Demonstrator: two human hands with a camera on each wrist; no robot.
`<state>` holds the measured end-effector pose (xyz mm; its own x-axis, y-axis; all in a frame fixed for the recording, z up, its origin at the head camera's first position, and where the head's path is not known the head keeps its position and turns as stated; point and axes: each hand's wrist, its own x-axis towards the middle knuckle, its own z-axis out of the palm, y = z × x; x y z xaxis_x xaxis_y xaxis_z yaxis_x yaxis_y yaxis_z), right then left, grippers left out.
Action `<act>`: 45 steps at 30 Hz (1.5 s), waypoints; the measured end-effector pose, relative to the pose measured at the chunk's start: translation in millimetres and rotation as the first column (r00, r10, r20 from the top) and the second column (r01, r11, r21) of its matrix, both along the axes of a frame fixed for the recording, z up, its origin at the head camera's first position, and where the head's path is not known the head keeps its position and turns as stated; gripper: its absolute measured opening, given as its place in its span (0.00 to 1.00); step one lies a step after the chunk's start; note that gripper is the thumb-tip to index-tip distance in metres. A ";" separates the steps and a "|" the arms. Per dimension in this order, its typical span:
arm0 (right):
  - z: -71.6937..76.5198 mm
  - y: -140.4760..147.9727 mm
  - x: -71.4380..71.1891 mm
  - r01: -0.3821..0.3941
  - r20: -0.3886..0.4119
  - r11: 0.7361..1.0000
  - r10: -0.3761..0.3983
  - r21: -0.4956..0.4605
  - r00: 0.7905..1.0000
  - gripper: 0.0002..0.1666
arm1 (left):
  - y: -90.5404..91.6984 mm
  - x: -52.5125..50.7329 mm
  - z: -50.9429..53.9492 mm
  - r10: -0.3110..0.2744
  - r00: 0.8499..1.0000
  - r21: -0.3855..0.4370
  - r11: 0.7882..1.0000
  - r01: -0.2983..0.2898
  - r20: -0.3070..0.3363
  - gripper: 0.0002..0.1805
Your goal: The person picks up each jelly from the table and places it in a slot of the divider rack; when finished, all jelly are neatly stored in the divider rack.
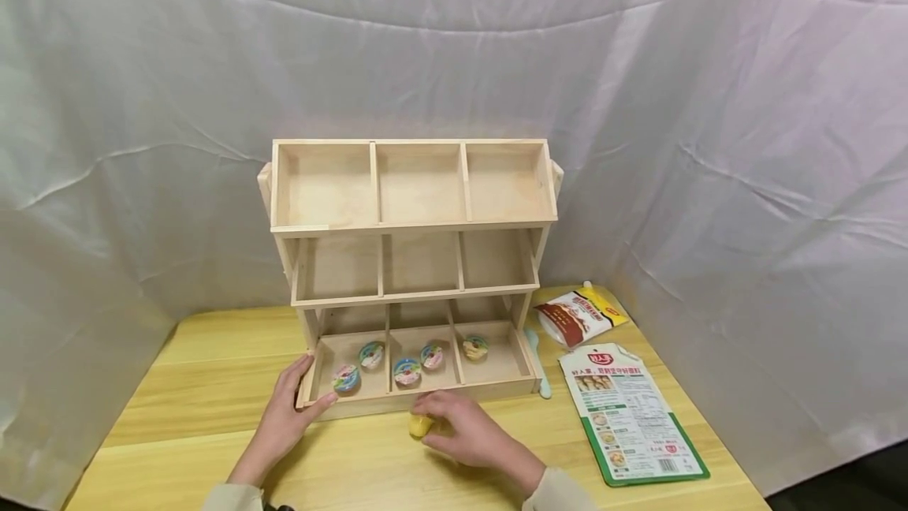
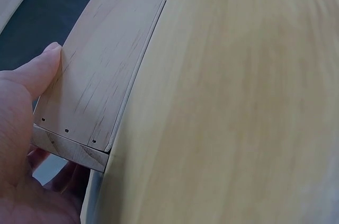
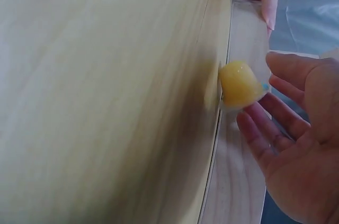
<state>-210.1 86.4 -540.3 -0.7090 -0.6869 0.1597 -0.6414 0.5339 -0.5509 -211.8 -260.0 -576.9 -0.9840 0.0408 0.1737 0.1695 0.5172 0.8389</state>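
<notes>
A three-tier wooden display rack (image 1: 409,225) stands on the table, each tier split into three compartments. My left hand (image 1: 287,408) holds its lower left corner, thumb at the front board (image 2: 100,70) and fingers along the side. Just before the bottom tier, my right hand (image 1: 464,428) is at a yellow jelly cup (image 3: 238,83). Its fingers lie beside the cup's lid, while the thumb (image 3: 283,65) appears apart from the cup. In the bottom tier, two jelly cups (image 1: 347,378) lie in the left compartment, two jelly cups (image 1: 407,371) in the middle, and one jelly cup (image 1: 475,348) at right.
Right of the rack lie a red, white and yellow spouted pouch (image 1: 582,314) and a flat white-and-green food packet (image 1: 631,416). A pale blue-green plastic piece (image 1: 537,361) lies against the rack's right side. Grey curtains (image 1: 411,61) surround the table.
</notes>
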 end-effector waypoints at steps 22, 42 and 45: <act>-4.9 1.4 -3.0 -0.011 0.160 0.999 0.018 -0.040 0.987 0.28 | 0.2 0.2 1.6 0.000 1.000 0.001 1.000 0.000 0.002 0.50; 0.9 19.8 -2.5 0.085 0.170 0.992 -0.069 -0.091 0.983 0.30 | 0.0 -1.6 -4.5 0.001 1.000 -0.005 1.000 -0.001 0.000 0.49; 3.2 25.9 -3.5 0.092 0.179 0.990 -0.072 -0.105 0.981 0.31 | -0.7 -1.2 -4.3 -0.004 1.000 0.008 1.000 0.004 0.000 0.49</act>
